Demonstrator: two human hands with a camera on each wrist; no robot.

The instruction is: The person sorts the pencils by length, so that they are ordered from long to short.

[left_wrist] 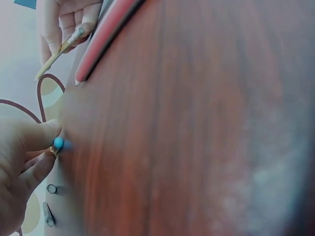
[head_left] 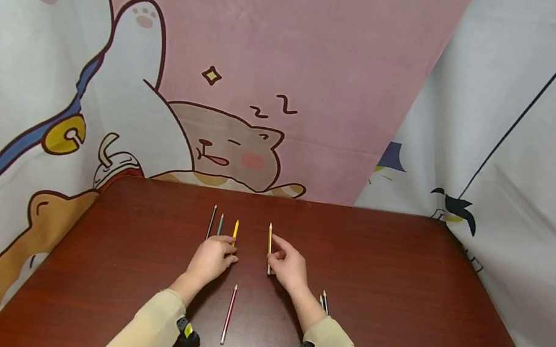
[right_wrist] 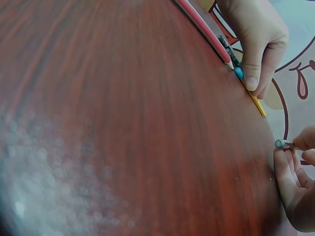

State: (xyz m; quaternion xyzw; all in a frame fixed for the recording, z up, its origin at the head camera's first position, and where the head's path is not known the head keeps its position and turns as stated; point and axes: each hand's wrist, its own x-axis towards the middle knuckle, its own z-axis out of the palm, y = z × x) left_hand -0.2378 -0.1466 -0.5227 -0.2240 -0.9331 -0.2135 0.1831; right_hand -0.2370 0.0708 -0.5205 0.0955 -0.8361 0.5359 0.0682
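Note:
My left hand (head_left: pixel 213 256) pinches a yellow pencil (head_left: pixel 237 226) with thumb and finger, close over the table. The blue end of that yellow pencil (left_wrist: pixel 59 142) shows at the fingertips in the left wrist view. Left of it lie a teal pencil (head_left: pixel 220 224) and a black pencil (head_left: pixel 212 221), their lower parts hidden behind the hand. My right hand (head_left: pixel 289 267) holds a pale yellow pencil (head_left: pixel 269 240) between thumb and fingers, tip pointing away. Its metal-capped end (right_wrist: pixel 283 144) appears in the right wrist view. A red pencil (head_left: pixel 229 314) lies between my forearms.
Beside my right forearm, two dark-tipped pencils (head_left: pixel 324 303) lie partly covered by the arm. The brown table (head_left: pixel 427 311) reaches back to a cartoon-printed cloth (head_left: pixel 327 83), which also hangs along both sides.

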